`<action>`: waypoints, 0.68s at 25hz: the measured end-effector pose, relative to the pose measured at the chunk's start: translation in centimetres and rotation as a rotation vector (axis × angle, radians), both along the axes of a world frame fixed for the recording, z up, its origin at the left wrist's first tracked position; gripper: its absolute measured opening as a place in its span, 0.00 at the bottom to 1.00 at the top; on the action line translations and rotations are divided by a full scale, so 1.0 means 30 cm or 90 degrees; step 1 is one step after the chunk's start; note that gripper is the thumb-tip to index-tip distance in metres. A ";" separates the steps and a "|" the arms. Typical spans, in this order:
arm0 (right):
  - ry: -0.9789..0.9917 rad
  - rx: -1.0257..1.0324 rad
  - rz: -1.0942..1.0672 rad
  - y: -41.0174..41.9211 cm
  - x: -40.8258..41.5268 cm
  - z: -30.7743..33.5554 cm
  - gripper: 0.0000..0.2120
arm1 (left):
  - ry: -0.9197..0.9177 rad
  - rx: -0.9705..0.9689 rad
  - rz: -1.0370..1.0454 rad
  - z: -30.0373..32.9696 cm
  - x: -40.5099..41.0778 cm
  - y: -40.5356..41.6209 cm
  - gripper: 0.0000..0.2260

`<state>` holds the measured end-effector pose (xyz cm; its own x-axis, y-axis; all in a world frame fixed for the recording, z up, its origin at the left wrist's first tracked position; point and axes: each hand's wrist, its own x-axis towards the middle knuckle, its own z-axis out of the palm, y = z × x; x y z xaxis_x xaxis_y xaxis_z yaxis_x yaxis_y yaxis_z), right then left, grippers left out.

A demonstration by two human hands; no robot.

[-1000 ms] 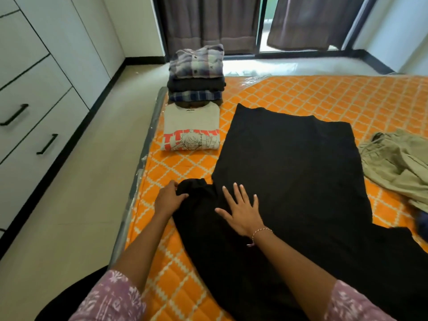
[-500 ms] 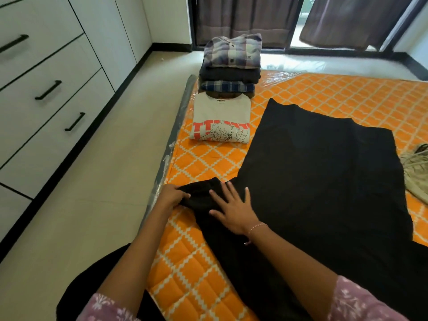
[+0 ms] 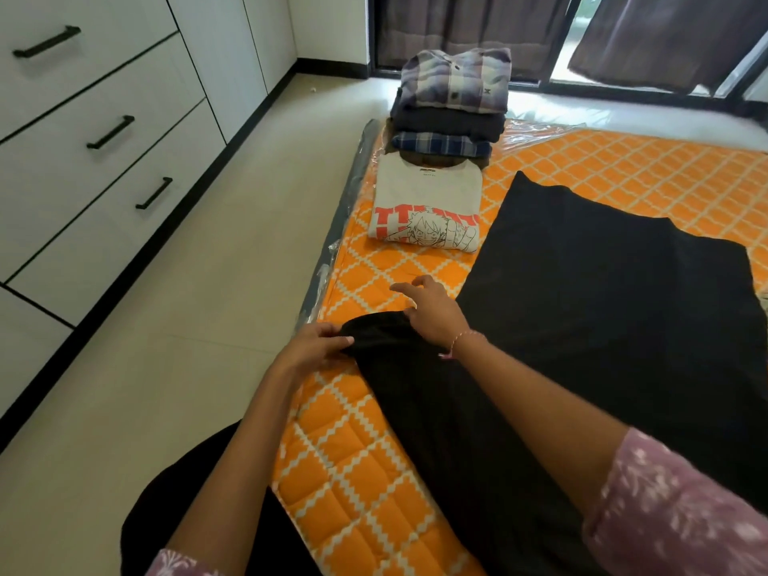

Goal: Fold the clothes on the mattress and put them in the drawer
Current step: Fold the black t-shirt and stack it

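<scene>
A large black garment [image 3: 602,326] lies spread on the orange quilted mattress [image 3: 374,471], one sleeve reaching toward the mattress's left edge. My left hand [image 3: 316,347] pinches the end of that sleeve. My right hand [image 3: 432,313] is over the sleeve's far edge, thumb touching the cloth, fingers loosely stretched above the mattress. Beyond lie a folded white T-shirt with a red cartoon print [image 3: 428,201] and a stack of folded shirts [image 3: 453,106]. White drawers with black handles [image 3: 112,130] line the wall on the left, all closed.
A strip of pale tiled floor [image 3: 187,326] runs between the mattress and the drawers. Clear plastic wrap [image 3: 345,226] covers the mattress's left side. Dark curtains [image 3: 469,27] hang at the window behind the stack.
My right hand slid forward from lying flat on the sleeve to its far edge. The left hand kept its hold on the sleeve end. The view swung left, and the olive garment left the frame.
</scene>
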<state>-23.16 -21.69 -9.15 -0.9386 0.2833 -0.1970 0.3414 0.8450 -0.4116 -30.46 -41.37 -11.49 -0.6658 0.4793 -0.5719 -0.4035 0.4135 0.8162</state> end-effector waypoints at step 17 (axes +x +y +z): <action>-0.236 -0.135 0.194 0.121 -0.206 0.163 0.07 | 0.002 0.148 0.136 0.049 0.027 -0.017 0.11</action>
